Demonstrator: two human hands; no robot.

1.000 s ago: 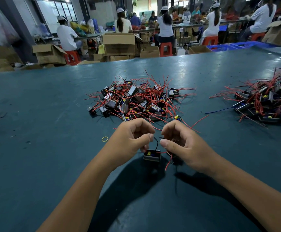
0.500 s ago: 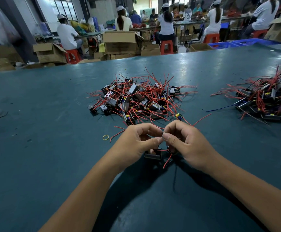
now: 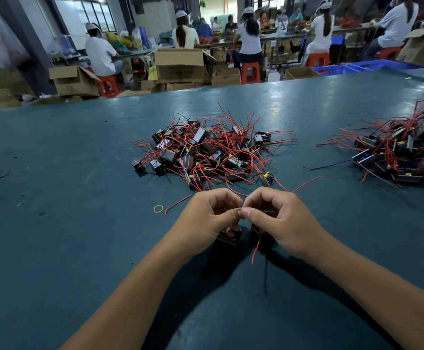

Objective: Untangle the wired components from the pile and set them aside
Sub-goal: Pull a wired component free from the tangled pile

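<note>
A tangled pile (image 3: 205, 152) of small black box components with red wires lies on the teal table (image 3: 54, 248) just beyond my hands. My left hand (image 3: 205, 221) and my right hand (image 3: 279, 218) meet thumb to thumb in front of it, each pinching thin wire ends. Under my left fingers hangs a black component (image 3: 228, 239), mostly hidden. A red wire (image 3: 255, 251) dangles below my right hand.
A second heap of wired components (image 3: 403, 152) sits at the right, with a blue wire (image 3: 332, 164) sticking out. A yellow rubber band (image 3: 158, 208) and a loose red wire (image 3: 178, 203) lie left of my hands. Workers and cardboard boxes fill the background.
My hands have drawn together until the thumbs touch, and the black component has slipped further under my left fingers.
</note>
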